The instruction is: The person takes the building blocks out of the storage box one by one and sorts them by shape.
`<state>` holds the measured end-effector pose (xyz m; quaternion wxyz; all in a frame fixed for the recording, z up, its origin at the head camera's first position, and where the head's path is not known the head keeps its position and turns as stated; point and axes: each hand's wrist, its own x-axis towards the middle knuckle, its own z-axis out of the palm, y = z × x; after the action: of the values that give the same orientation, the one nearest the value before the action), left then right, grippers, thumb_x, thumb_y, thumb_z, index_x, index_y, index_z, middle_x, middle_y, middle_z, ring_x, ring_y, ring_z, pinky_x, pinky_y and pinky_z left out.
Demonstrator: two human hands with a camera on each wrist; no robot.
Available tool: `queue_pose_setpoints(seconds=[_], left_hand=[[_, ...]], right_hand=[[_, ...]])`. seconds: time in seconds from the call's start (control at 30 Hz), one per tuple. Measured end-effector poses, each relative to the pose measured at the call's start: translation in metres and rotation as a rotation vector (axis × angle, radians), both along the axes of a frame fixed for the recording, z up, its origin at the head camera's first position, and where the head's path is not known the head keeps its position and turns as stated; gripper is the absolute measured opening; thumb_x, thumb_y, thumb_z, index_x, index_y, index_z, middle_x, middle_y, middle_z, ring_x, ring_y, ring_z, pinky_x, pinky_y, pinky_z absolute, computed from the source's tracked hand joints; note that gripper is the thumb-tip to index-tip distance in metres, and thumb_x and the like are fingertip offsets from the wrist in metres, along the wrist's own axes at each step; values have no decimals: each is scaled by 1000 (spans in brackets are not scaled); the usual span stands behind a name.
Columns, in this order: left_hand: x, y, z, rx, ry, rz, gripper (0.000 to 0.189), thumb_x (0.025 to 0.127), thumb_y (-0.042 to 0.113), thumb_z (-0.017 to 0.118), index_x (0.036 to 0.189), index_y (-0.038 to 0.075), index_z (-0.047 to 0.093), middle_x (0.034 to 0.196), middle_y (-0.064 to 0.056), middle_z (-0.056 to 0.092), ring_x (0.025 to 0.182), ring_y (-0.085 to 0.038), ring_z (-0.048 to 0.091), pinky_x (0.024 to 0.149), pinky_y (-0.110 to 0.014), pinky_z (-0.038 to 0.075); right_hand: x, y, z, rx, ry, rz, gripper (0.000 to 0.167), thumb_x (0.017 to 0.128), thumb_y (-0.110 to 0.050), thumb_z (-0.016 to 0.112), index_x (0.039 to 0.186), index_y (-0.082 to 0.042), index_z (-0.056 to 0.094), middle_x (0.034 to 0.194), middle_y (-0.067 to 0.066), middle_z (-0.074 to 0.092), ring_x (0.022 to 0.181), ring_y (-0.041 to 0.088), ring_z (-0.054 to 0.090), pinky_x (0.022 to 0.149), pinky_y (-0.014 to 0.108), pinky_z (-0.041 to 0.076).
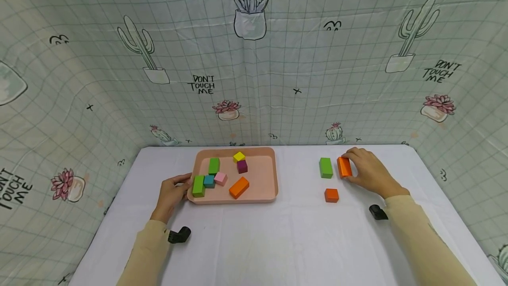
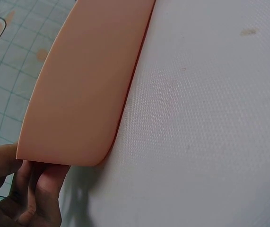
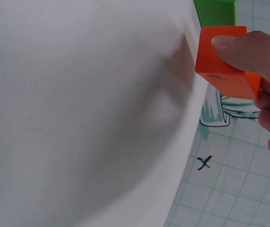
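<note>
My left hand (image 1: 171, 195) grips the left end of a pink tray (image 1: 262, 197), its thumb (image 2: 1, 160) at the rim and the other fingers bent against the end wall. Inside the tray lie wooden blocks: a long orange block (image 1: 239, 188), two green blocks, and small yellow, purple, pink and teal cubes. Over at the right, my right hand (image 1: 367, 169) pinches an orange rectangular block (image 3: 222, 59) between thumb and fingers. To the left of that block lies a green block (image 1: 326, 168), and nearer me is an orange cube (image 1: 331, 195).
A white cloth covers the table (image 1: 254, 242). Behind it hangs a gridded curtain (image 1: 297, 56) printed with cacti, close to the table's back edge. Black wrist cameras (image 1: 180, 235) stick out below both hands.
</note>
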<state>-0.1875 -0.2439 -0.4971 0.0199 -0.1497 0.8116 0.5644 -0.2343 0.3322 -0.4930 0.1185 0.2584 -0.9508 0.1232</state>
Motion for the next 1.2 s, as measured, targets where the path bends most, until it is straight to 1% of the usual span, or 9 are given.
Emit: queue_pose_setpoints(seconds=[0.27,0.37,0.53,0.77,0.93,1.1,1.2], left_hand=[[-2,1,-2,-15,-9,23,35,107,7,62,139,-7,65,122,-21,63,76,-5,59,61,-17,52],[-2,1,-2,-19,-10,22,35,107,8,62,139,-7,64,121,-21,63,77,-6,59,62,-18,52],[-1,1,-1,-25,-10,18,36,107,8,62,139,-8,64,126,-25,62,77,-6,59,61,-18,52],[0,2,0,-18,-27,24,35,108,7,61,140,-7,64,128,-24,60,77,-7,58,61,-18,51],[0,2,0,-12,-24,24,35,107,7,62,139,-7,64,127,-24,61,77,-7,58,61,-18,51],[-1,2,-1,-10,-22,28,35,107,7,61,140,-7,64,126,-23,61,77,-7,58,61,-18,51],[-1,2,-1,-11,-24,29,35,107,6,61,140,-6,64,126,-23,61,77,-8,58,62,-17,51]], right_hand=[[-5,0,-3,17,-27,10,61,74,-11,97,124,7,67,124,25,64,117,45,58,103,64,46],[-6,0,-2,23,-50,1,60,75,-11,96,124,8,67,125,26,64,117,46,59,103,64,47],[-8,-2,-3,30,-89,-14,60,77,-11,96,125,8,67,126,26,64,117,47,59,104,65,46],[-10,-4,-4,29,-152,-22,59,80,-13,94,128,9,67,128,27,64,118,48,58,106,66,45],[-12,-4,-6,24,-186,-30,59,82,-14,92,130,9,67,131,29,62,120,49,58,107,67,44],[-12,-3,-8,16,-198,-35,59,83,-14,91,132,9,66,133,29,61,121,50,57,108,67,43],[-12,-3,-8,12,-187,-39,60,83,-14,90,133,8,66,134,30,61,122,50,56,109,67,43]])
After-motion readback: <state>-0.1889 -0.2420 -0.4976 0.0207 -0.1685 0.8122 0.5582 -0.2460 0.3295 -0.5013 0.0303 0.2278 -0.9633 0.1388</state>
